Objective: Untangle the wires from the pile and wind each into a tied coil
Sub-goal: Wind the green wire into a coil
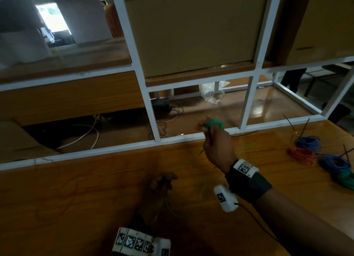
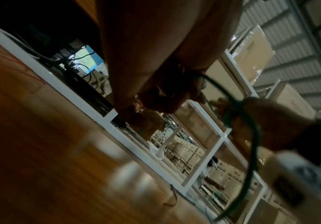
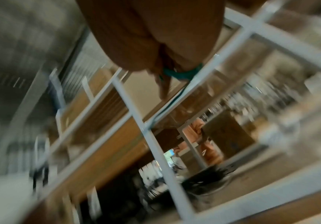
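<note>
No readable text; wrist bands (image 1: 244,167) carry only black-white marker patterns.

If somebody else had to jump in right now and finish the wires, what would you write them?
Right hand: raised over the table's far edge, gripping a half-wound green wire coil.
Left hand: low over the wooden table, fingers curled round the loose tail of the same green wire.
Done: coils lie at the table's right side: blue coil, red coil, another blue one, and a green one at the frame edge.
Left: finish winding the green tail, tie it, then do the thin red strands lying loose at left.
</note>
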Demonstrator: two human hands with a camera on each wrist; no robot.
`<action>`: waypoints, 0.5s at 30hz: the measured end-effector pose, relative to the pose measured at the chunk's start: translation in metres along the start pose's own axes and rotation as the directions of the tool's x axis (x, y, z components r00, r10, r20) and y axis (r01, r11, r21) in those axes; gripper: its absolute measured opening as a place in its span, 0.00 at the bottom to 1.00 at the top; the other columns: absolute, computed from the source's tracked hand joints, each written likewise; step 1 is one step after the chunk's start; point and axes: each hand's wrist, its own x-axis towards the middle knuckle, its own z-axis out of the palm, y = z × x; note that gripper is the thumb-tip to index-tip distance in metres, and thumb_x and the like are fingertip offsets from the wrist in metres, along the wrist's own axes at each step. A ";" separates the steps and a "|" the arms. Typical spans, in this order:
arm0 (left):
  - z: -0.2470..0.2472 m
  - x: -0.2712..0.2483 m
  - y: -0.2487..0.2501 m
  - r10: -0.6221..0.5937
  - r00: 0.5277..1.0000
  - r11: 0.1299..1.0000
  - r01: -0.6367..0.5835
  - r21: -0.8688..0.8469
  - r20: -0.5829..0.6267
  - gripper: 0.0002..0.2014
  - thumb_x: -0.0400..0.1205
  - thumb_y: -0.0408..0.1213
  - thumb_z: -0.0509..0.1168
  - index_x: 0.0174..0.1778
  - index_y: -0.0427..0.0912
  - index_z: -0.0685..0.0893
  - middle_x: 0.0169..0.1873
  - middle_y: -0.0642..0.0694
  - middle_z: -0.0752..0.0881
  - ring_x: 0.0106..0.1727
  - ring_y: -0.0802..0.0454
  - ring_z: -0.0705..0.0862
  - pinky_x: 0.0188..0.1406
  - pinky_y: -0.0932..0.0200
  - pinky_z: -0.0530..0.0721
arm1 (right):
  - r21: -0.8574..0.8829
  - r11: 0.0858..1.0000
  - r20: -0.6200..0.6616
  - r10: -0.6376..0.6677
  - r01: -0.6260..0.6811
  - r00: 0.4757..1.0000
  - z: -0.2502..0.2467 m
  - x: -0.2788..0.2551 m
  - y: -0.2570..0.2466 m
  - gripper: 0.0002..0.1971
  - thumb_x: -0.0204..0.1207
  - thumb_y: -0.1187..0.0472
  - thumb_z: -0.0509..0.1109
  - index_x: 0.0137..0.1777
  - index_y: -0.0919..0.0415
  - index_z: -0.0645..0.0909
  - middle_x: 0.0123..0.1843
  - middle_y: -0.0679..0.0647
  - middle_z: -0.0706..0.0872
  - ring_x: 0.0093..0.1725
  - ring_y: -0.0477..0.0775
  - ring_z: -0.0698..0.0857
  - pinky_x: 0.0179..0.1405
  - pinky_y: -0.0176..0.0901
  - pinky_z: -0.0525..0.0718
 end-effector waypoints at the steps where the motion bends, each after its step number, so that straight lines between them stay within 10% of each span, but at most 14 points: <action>1: -0.003 0.000 0.004 0.010 1.000 0.998 -0.011 -0.054 -0.020 0.12 0.87 0.33 0.60 0.44 0.40 0.89 0.33 0.49 0.86 0.40 0.44 0.79 0.46 0.50 0.81 | -0.108 0.994 0.141 -0.003 0.018 0.990 0.001 -0.003 0.006 0.11 0.85 0.70 0.65 0.63 0.61 0.83 0.64 0.55 0.87 0.60 0.52 0.86 0.57 0.39 0.83; 4: -0.009 0.000 0.023 -0.041 0.999 0.968 0.034 -0.247 -0.022 0.11 0.86 0.33 0.62 0.40 0.40 0.87 0.27 0.51 0.84 0.32 0.53 0.83 0.35 0.58 0.84 | -0.238 0.963 0.445 -0.011 0.130 0.895 0.009 -0.019 0.011 0.12 0.81 0.73 0.65 0.60 0.62 0.83 0.57 0.56 0.87 0.56 0.55 0.86 0.54 0.41 0.82; 7: -0.018 0.004 0.031 0.132 0.990 0.959 -0.115 0.258 -0.050 0.07 0.85 0.40 0.66 0.43 0.49 0.88 0.31 0.56 0.88 0.33 0.63 0.86 0.33 0.66 0.82 | -0.266 0.946 0.490 -0.031 0.184 0.871 0.013 -0.028 0.022 0.08 0.78 0.71 0.65 0.53 0.64 0.82 0.52 0.59 0.86 0.51 0.61 0.85 0.52 0.52 0.84; 11: -0.016 0.003 0.052 0.361 0.916 0.619 -0.378 0.688 0.177 0.09 0.84 0.39 0.68 0.54 0.60 0.85 0.43 0.70 0.82 0.39 0.75 0.81 0.38 0.79 0.77 | -0.246 0.943 0.505 -0.072 0.223 0.860 0.007 -0.031 0.027 0.05 0.82 0.67 0.66 0.52 0.67 0.83 0.49 0.62 0.86 0.48 0.63 0.85 0.43 0.41 0.73; 15: -0.024 0.018 0.079 0.597 0.773 0.408 -0.523 0.748 0.215 0.07 0.82 0.35 0.70 0.54 0.47 0.90 0.43 0.53 0.90 0.40 0.64 0.86 0.44 0.74 0.80 | -0.075 0.992 0.729 -0.015 0.101 0.685 -0.002 -0.036 0.022 0.26 0.87 0.45 0.53 0.41 0.59 0.86 0.47 0.58 0.90 0.46 0.56 0.88 0.47 0.52 0.84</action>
